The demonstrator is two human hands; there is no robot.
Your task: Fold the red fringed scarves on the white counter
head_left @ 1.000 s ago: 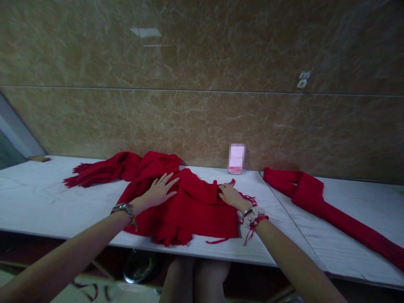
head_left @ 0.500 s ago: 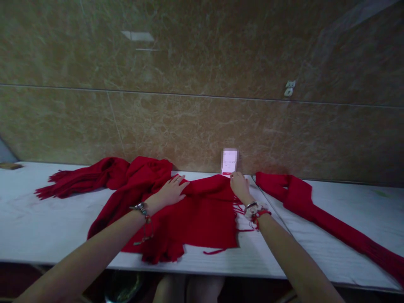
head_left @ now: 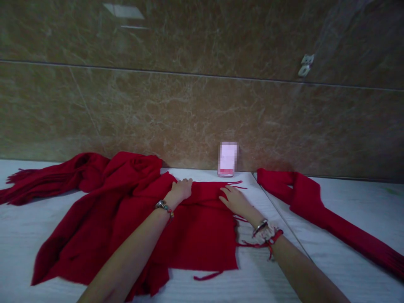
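Note:
A large red fringed scarf lies spread on the white table, bunched up toward the left. My left hand rests on its far edge with the fingers curled over the cloth. My right hand lies flat on the scarf's far right corner, fingers stretched out beside the fringe. A watch sits on the left wrist, and bracelets with a red cord on the right.
A second red scarf stretches along the table at the right. A small blurred pink-and-white object stands against the brown marble wall. A seam divides the two tabletops.
My view has moved closer and lower over the table. The scarf's right part is now spread flatter. My left hand shifted to the far edge and curled, and my right hand came back onto the corner.

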